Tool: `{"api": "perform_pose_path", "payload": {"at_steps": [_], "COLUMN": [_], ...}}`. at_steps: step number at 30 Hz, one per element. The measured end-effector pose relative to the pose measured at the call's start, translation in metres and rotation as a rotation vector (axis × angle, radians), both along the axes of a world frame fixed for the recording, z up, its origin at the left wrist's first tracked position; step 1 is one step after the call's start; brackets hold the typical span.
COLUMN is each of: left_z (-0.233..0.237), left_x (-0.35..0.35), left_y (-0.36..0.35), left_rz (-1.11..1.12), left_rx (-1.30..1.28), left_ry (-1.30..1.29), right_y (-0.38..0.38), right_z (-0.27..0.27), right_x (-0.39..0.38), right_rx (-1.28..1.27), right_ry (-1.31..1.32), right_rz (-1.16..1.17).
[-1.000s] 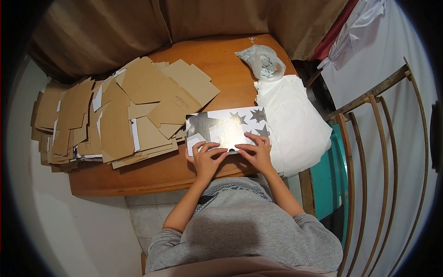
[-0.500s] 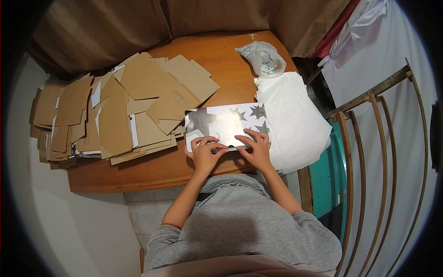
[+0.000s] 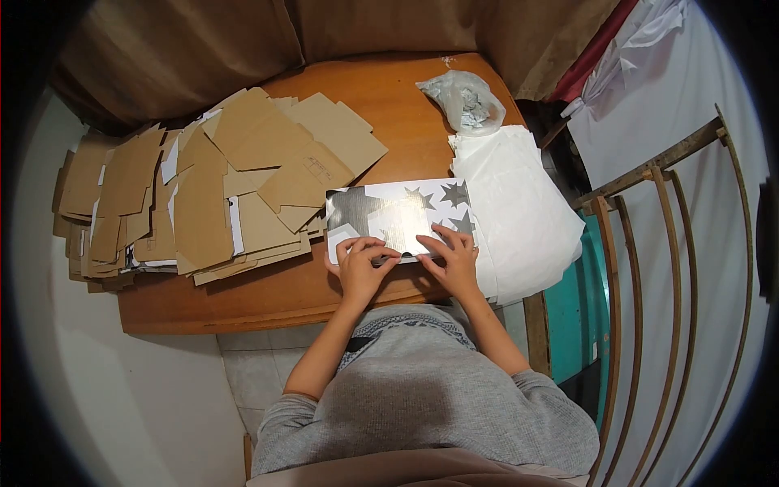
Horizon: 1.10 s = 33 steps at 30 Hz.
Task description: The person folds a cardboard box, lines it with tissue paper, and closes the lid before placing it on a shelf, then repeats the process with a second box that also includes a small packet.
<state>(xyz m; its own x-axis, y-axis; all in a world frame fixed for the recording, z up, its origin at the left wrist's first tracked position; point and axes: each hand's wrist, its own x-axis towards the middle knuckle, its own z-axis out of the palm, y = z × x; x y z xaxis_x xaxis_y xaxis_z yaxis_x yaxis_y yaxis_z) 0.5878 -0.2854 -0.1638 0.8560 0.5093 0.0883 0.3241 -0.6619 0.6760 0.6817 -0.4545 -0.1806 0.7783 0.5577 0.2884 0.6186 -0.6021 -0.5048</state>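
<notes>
- Your box lies flat by the 6 o'clock edge of the table, with cards at 9 and a bag at 1
- Your left hand grips its 7 o'clock corner, and your right hand grips its 5 o'clock side, fingers bent
- It looks light and a bit stiff, but thin sides may bend, and the shiny top may slip or smudge
- Best hold: both short sides, at 9 and 3, with a soft squeeze
- Your hands hide most of the 6 o'clock side, glare blurs the top, and I can't tell if the box sits on the paper or just beside it
</notes>
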Motion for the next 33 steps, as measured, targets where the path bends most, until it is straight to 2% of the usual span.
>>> {"api": "perform_pose_path", "payload": {"at_steps": [8, 10, 18, 26, 33], "left_z": [-0.004, -0.006, -0.010, -0.010, -0.013], "left_x": [0.000, -0.002, -0.003, -0.004, -0.002], "left_y": [-0.002, -0.004, 0.000, -0.001, 0.005], "left_rz": [-0.006, -0.009, -0.039, -0.065, -0.196], "left_rx": [0.029, 0.110, 0.126, 0.214, 0.266], "left_ry": [0.034, -0.020, -0.063, -0.114, -0.169], "right_y": [0.001, 0.001, 0.002, 0.004, 0.003], "right_z": [0.001, 0.006, -0.005, 0.002, -0.005], "right_x": [0.002, 0.003, 0.000, -0.003, -0.003], "right_rx": [0.006, 0.003, -0.076, -0.069, -0.053], "right_ry": [-0.007, -0.004, -0.083, 0.005, -0.009], "right_rz": [0.006, 0.021, 0.004, 0.005, -0.008]}}
